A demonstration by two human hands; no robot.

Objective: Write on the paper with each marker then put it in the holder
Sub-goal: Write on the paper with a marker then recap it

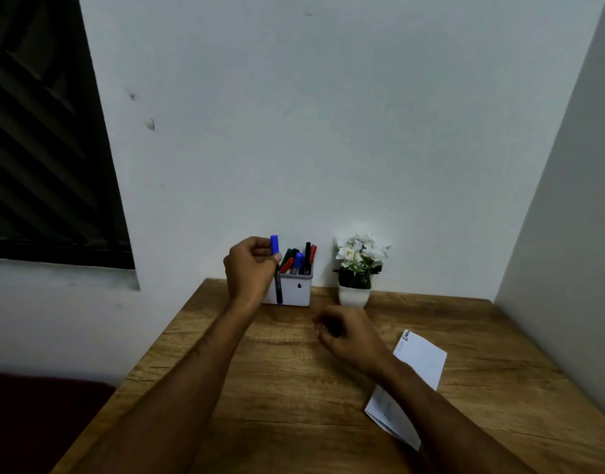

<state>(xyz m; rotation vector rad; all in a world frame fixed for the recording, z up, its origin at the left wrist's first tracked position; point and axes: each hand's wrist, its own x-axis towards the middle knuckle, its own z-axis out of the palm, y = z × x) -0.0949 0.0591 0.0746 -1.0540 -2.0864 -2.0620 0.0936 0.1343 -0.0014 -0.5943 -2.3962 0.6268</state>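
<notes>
In the head view, the left hand (pixel 251 266) pinched a blue marker (pixel 277 271) between its fingers (pixel 276 257), holding it upright with the blue cap on top and the tip pointing down. The marker hung just in front of the left wall of the white holder (pixel 294 289), not above its opening, which lay up and to the right of the tip. The right hand (pixel 345 331) hovered over the wooden surface (pixel 260 371), fingers curled loosely on nothing visible, nearer the paper (pixel 419 362).
</notes>
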